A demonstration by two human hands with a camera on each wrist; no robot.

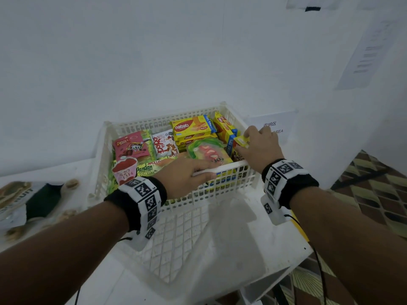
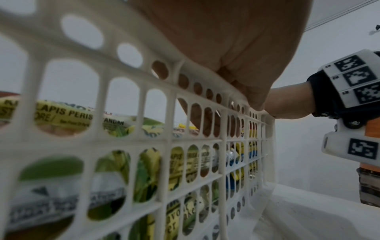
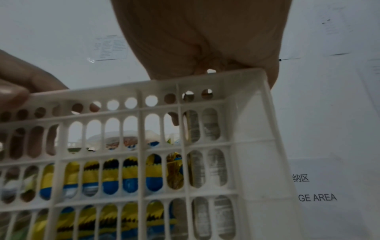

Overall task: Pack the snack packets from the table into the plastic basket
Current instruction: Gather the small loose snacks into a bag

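Left hand [image 1: 182, 172] grips perforated plastic basket [image 1: 222, 190] rim; glossy packets [image 1: 191, 128] inside.

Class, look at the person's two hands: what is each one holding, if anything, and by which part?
The left hand grips the basket by its near rim. The right hand pinches a small yellow packet by its end, over the basket's right corner.

A storage-area sign [image 1: 273, 127] and posted paper [image 1: 372, 49] on white walls.

left hand [image 1: 185, 172] fingers curled, right hand [image 1: 259, 148] pinching
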